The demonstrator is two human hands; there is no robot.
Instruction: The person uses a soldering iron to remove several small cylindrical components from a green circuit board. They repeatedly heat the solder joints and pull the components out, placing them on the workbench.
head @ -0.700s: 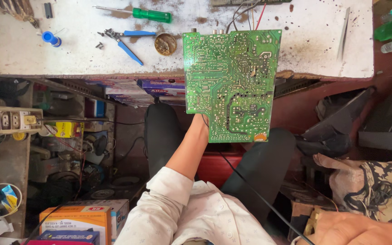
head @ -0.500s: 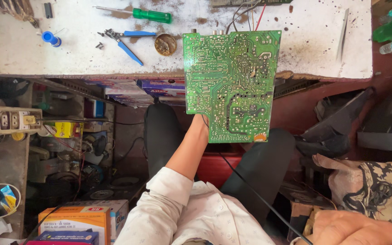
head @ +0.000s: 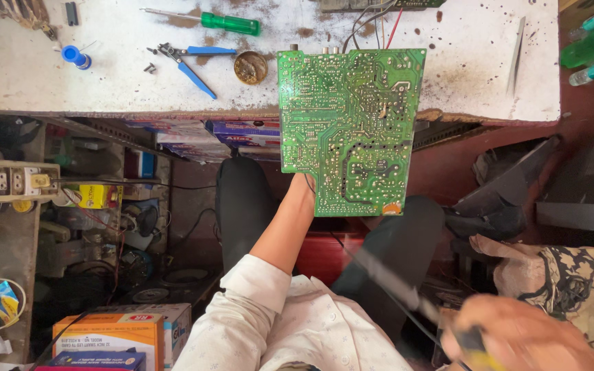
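Circuit board (head: 349, 130), green, solder side up, is at centre of frame, its top part over edge of white workbench (head: 125, 75). Left hand (head: 302, 199) is closed on board's lower left edge from under, fingers mostly hidden. Right hand (head: 520, 336), lower right corner, is blurred; it seems wrapped around a thin tool (head: 407, 295), prob. a soldering iron. Upper left on bench: blue pliers (head: 190, 63), green screwdriver (head: 225, 22), small round tin (head: 250, 67).
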